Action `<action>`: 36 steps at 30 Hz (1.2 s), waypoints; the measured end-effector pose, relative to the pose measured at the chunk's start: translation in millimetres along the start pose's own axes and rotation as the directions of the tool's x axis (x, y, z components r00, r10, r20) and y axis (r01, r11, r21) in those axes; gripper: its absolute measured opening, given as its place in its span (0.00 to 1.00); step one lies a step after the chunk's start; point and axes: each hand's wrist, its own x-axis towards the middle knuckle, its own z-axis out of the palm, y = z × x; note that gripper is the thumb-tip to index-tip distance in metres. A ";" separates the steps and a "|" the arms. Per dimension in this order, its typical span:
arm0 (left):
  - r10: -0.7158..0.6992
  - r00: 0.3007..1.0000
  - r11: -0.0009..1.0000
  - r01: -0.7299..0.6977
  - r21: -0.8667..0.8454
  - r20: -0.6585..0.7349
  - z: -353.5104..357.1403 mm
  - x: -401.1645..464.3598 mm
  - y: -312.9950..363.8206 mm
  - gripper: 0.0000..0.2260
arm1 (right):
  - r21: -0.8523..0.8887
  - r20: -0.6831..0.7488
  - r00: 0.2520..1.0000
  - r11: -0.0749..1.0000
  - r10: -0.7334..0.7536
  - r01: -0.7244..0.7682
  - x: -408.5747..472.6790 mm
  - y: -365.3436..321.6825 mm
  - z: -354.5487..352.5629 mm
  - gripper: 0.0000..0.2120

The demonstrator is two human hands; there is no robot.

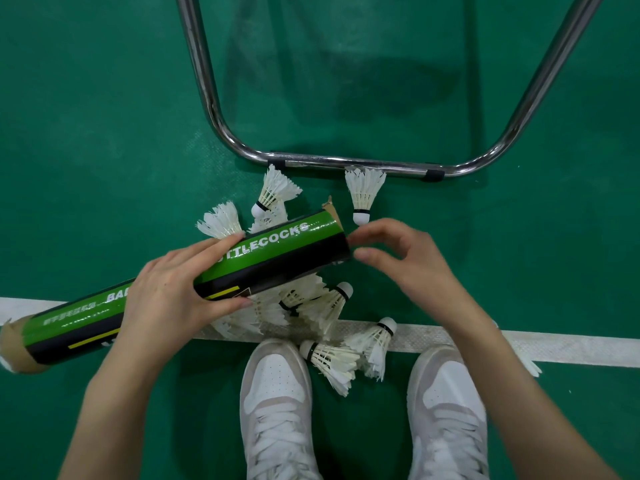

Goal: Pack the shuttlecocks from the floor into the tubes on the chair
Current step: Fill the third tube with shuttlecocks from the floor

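Head view: looking straight down at a green court floor (pixel 104 133), the person crouched or bent over a scatter of shuttlecocks.
Landmark: the tube (pixel 194 285), a green and black cardboard cylinder lying slanted across the lower left, its far mouth raised toward the centre.
Left hand: the left hand (pixel 173 296) wraps over the tube's middle, fingers curled across the top and thumb under the near side, a firm hold that probably keeps the mouth steady and angled for loading.
Right hand: the right hand (pixel 408 261) sits just at the tube's open mouth, thumb and forefinger close together at the rim. Whether they pinch a shuttlecock going in or only the rim itself I cannot tell; nothing white shows between them.
Shuttlecocks beyond the mouth: one shuttlecock (pixel 363 195) stands cork-down just past the tube's mouth, its feathers touching the chair frame (pixel 346 163); another (pixel 273 195) lies tilted beside the tube's far side, with a third (pixel 221 221) further left of it.
Shuttlecocks under the tube: a heap (pixel 304 303) lies beneath and on the near side of the tube, spilling over the white court line (pixel 571 348).
Shuttlecocks nearest: two more (pixel 332 362) rest on the near side of the tube between the white shoes (pixel 277 393).
Chair: only the chrome base loop shows, beyond the tube's mouth; the seat is out of view.
Stage: loading is under way, and by the number left on the floor it looks far from finished.
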 end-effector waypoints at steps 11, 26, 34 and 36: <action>-0.056 0.998 0.996 0.055 -0.068 -0.008 -0.2 -1.8 -3.6 0.37 | -0.302 -0.230 0.971 0.953 -0.067 -0.006 83.9 36.7 -31.4 0.25; -0.094 0.996 0.992 0.094 -0.090 0.006 -0.2 -3.6 -4.4 0.36 | -0.353 -0.230 0.973 0.931 0.009 -0.092 66.8 62.4 -18.8 0.06; -0.079 0.997 0.994 0.079 -0.075 0.001 0.4 -3.1 -4.1 0.35 | -0.126 -0.347 0.933 0.990 -0.097 0.056 24.5 21.6 -26.7 0.09; -0.070 0.998 0.995 0.070 -0.070 -0.002 0.8 -2.3 -3.4 0.36 | -0.041 -0.371 0.923 0.995 -0.100 0.092 12.7 9.7 -26.0 0.13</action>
